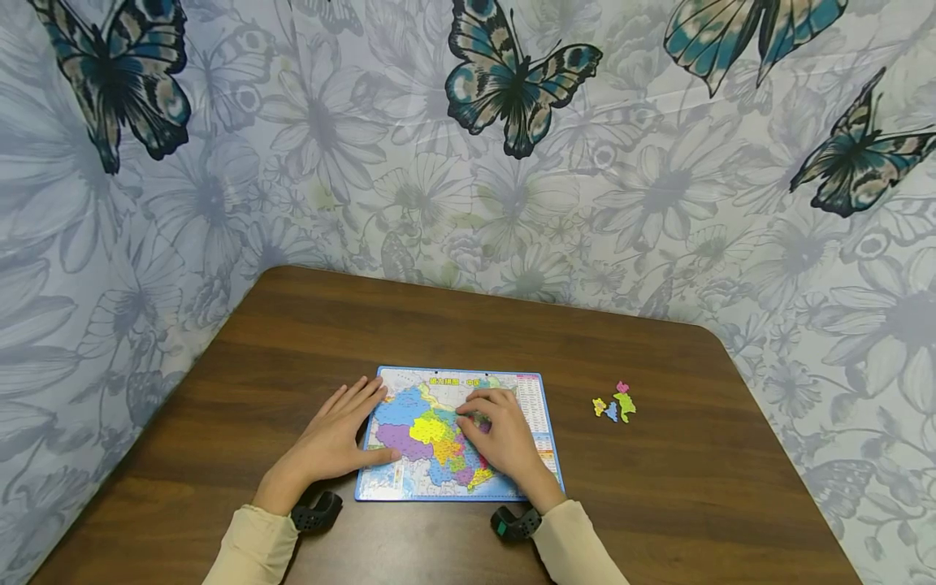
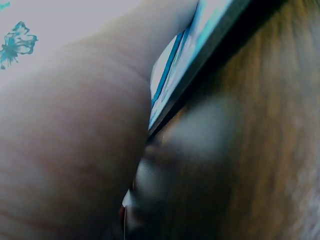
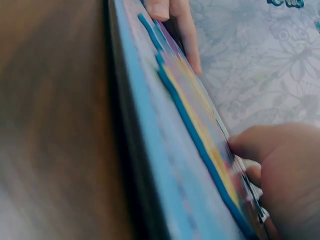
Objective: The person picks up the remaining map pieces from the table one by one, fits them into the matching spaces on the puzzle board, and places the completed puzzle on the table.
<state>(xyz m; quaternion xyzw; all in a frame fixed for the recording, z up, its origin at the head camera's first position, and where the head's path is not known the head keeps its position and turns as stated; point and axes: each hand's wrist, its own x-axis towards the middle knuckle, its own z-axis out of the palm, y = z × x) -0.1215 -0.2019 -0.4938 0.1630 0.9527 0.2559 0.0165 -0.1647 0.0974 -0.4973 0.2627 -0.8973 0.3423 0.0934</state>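
Note:
A map jigsaw puzzle board (image 1: 468, 497) with a blue rim and colourful map pieces lies on the table. My left hand (image 1: 340, 439) rests spread over its left edge, fingertips near the top left corner and thumb on the purple piece (image 1: 405, 441). My right hand (image 1: 506, 435) is over the right half of the map, fingers bent, the thumb and index fingertips close together at the pieces. I cannot tell whether a puzzle piece is between them. In the right wrist view, the thumb (image 3: 255, 142) comes down right at the map surface.
Several loose puzzle pieces, among them a green one (image 1: 625, 405), a blue one (image 1: 612, 412) and a yellow one (image 1: 599, 407), lie right of the board. The brown wooden table (image 1: 695, 487) ends at a wall covering (image 1: 329, 203) printed with flowers and butterflies.

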